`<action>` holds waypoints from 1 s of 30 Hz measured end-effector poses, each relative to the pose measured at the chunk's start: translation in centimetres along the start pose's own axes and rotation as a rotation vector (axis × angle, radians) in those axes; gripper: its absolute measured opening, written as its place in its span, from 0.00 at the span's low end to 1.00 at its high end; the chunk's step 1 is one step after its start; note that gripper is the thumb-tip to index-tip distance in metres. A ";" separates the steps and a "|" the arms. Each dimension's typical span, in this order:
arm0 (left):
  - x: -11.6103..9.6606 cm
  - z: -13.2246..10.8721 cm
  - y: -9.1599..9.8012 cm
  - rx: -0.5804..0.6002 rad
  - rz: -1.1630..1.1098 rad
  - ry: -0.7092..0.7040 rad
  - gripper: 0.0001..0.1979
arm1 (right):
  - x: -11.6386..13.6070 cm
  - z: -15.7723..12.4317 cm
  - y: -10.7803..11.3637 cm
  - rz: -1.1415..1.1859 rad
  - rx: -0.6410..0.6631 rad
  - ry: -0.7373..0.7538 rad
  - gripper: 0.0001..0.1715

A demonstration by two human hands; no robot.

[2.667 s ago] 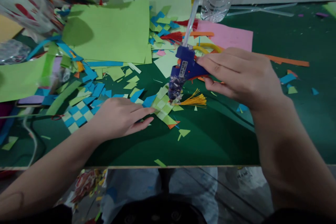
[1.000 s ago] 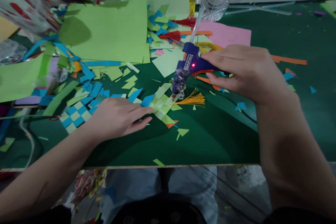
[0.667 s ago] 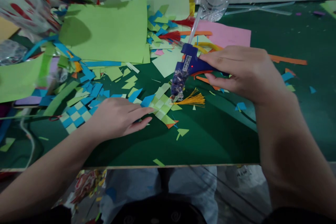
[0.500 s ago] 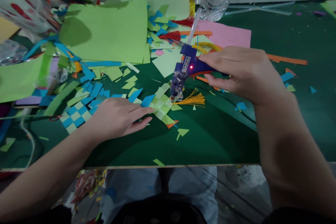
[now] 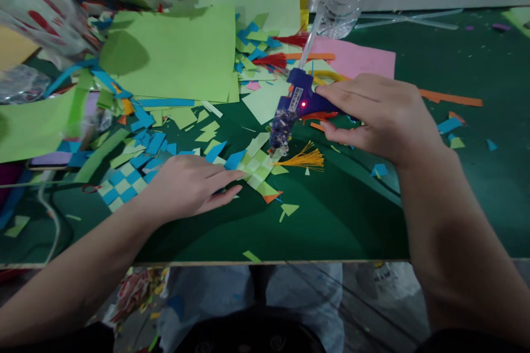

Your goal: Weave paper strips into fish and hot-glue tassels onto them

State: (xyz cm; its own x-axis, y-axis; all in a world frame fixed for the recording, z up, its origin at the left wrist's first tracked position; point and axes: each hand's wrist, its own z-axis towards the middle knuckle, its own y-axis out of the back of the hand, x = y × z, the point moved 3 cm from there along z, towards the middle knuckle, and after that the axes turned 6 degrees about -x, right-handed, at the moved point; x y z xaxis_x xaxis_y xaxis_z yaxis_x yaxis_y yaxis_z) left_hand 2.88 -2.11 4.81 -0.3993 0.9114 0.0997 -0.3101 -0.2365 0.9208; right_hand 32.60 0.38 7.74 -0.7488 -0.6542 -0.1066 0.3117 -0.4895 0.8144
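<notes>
My right hand (image 5: 368, 116) grips a blue hot glue gun (image 5: 296, 96) with a glue stick in its back and a small red light lit. The nozzle, crusted with old glue, points down at the right end of a woven light-green paper piece (image 5: 256, 168), where a yellow tassel (image 5: 304, 158) lies. Whether the tip touches the paper, I cannot tell. On the left, my left hand (image 5: 190, 185) rests with its forefinger and thumb stretched out and apart, the forefinger's tip at the woven piece's left edge. Beside that wrist lies a blue-and-white woven piece (image 5: 124, 185).
Green paper sheets (image 5: 174, 52), a pink sheet (image 5: 356, 58) and red tassels (image 5: 271, 60) lie at the back. A clear plastic bottle (image 5: 343, 0) stands behind the glue gun. Paper scraps (image 5: 153, 143) litter the green tabletop (image 5: 331, 226). Clear glue sticks (image 5: 409, 19) lie back right.
The view has shifted slightly. The glue gun stays at the tassel end of the woven piece, and both hands keep nearly the same pose.
</notes>
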 end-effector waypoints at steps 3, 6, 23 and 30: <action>0.0 0.0 0.0 0.001 0.009 -0.006 0.09 | -0.1 -0.1 -0.2 -0.011 0.023 -0.026 0.25; 0.0 0.0 0.0 0.018 0.025 -0.006 0.09 | -0.3 0.0 -0.2 -0.043 -0.021 -0.019 0.29; -0.2 0.1 0.4 -0.067 0.064 -0.045 0.09 | -3.5 -1.2 0.0 -0.242 -0.339 -0.254 0.35; -0.3 0.0 0.6 -0.079 0.087 -0.047 0.10 | -6.7 -3.1 -1.5 -0.279 -0.390 -0.395 0.34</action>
State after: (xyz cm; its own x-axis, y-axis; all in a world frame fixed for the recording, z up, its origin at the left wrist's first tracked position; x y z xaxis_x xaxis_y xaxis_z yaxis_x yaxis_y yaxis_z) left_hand 2.83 -2.50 5.31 -0.3875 0.9005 0.1971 -0.3441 -0.3397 0.8753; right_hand 38.96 3.70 5.50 -0.9696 -0.2445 -0.0055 0.2076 -0.8348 0.5098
